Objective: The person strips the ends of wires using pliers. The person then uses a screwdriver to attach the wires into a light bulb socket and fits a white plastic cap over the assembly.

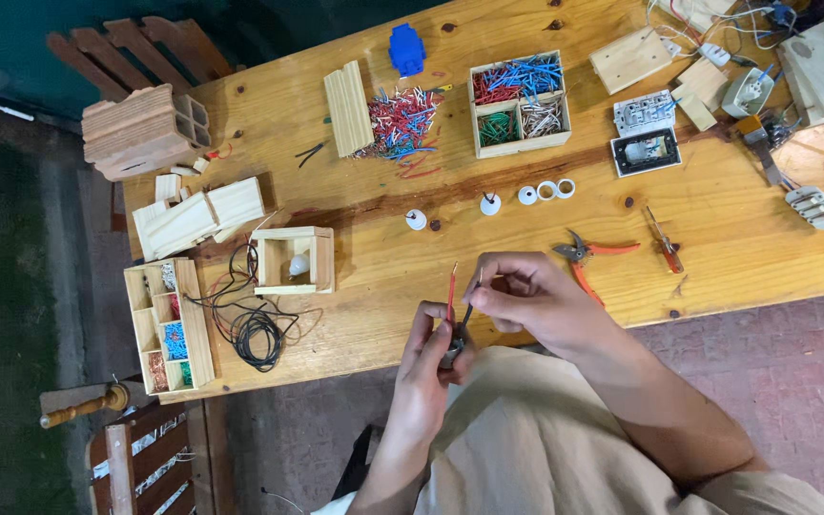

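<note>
Sitting at a varnished, knotty wooden table (717, 248), person works at its near edge. Left to right:

Far left, stack of ridged wooden blocks (140, 129) hanging over the table's corner. Below it, loose pale wood pieces (197, 217), then a long compartment tray (169, 329) at the near-left edge with blue, copper and green bits in its cells. Black cable coil (257, 334) just right of the tray, tangled and glossy. Small open wooden box (294, 259) with a white bulb inside, touching the cable's leads.

Centre far: slatted wood panel (348, 108), heap of red, blue and white wire offcuts (402, 122), blue plastic part (406, 48), square four-cell wire box (519, 103). Row of small white discs and rings (526, 195) mid-table.

Left hand (431, 358) over the lap, near the table edge, fingers closed around a small dark part (452, 351), hard to make out. Thin red wire (451, 291) stands up from it. Right hand (526, 296) just right and touching, thumb and forefinger pinched on a thin dark wire (467, 310) that runs down to the same part.

Right of hands: orange-handled pliers (586, 259) lying flat, small orange-handled tool (665, 243) beyond. Far right: white switch modules (645, 132), plain wood blocks (629, 59), white terminal strip (817, 207).
</note>
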